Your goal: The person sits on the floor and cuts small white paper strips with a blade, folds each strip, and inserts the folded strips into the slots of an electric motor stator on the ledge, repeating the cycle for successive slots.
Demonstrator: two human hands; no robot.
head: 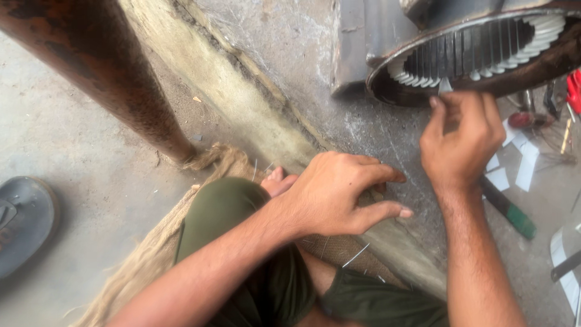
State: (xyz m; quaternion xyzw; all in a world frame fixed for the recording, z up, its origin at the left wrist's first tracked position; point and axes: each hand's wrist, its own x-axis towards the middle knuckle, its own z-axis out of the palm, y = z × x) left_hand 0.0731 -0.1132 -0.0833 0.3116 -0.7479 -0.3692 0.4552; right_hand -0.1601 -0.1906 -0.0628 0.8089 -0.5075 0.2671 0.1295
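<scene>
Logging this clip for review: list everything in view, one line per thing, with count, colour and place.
stator: one, dark rusty shell with white slot liners, top right
paper strip: one, white, at the stator's rim, pinched by the right hand
paper pieces: several, white, floor at right
screwdriver: one, black and green handle, floor behind the right wrist
tools: a few, partly red, far right, too blurred to name
pipe: one, rusty brown, top left
sack: one, tan jute, under the legs
shoe: one, grey, left edge
trousers: olive green, bottom centre
left hand: resting above the knee, empty
right hand: at the stator
</scene>
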